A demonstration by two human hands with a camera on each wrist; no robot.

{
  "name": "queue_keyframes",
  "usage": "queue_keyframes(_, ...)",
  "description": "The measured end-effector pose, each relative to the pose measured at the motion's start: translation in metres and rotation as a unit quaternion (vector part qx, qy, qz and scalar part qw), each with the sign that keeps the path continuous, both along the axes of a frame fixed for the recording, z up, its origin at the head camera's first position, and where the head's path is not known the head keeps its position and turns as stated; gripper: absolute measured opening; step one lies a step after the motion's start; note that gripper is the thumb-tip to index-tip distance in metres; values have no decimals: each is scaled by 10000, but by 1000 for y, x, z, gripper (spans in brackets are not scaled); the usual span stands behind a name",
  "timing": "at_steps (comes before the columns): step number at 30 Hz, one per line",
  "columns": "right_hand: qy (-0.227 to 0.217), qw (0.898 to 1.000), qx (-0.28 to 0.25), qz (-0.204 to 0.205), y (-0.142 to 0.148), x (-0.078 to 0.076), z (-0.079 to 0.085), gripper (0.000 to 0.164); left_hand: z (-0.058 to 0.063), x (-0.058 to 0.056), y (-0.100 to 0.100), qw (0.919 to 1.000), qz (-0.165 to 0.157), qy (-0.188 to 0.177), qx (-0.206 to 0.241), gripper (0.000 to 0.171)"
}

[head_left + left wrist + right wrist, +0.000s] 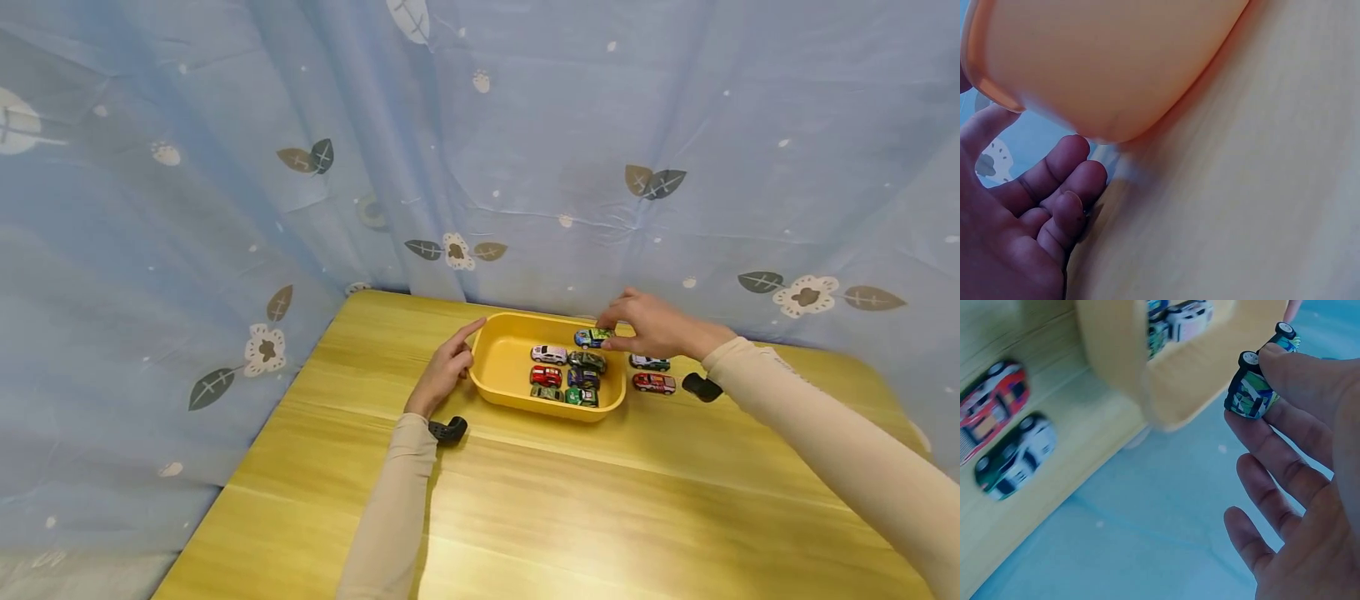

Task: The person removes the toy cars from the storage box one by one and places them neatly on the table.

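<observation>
My right hand [651, 323] pinches a blue-and-green toy car [592, 337] between thumb and fingers, over the far right part of a yellow plastic bin [498, 398]. In the right wrist view the car [1252, 394] shows its wheels, and the other fingers spread loosely. At the bin's left end, my left hand [447, 367] holds the rim between index finger and thumb; the remaining fingers [1085, 181] curl loosely beside the outer wall. Inside the bin, several toy cars stand in two columns, including a white one [549, 355], a red one [546, 377] and a green one [582, 397].
Right of the bin, a green-and-white toy car [649, 363] and a red toy car [654, 383] stand on the wooden table [540, 517]. A blue patterned curtain [555, 167] hangs behind and left of the table. Black devices [448, 430] are worn at both wrists.
</observation>
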State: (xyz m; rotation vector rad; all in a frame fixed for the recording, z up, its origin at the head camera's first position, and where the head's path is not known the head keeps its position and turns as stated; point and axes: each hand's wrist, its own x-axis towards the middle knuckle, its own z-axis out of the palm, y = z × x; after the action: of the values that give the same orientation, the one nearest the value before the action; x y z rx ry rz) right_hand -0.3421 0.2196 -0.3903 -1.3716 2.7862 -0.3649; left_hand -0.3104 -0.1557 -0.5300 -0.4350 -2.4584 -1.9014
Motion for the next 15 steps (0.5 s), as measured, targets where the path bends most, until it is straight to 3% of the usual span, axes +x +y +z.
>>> queue_keyframes(8,-4,9991,209,-371,33,14,-2,25,2,1,1,10000,14,29,-73,66)
queue_keyframes(15,0,9976,172,-671,63,34,-18,24,1,1,1,10000,8,53,-47,66)
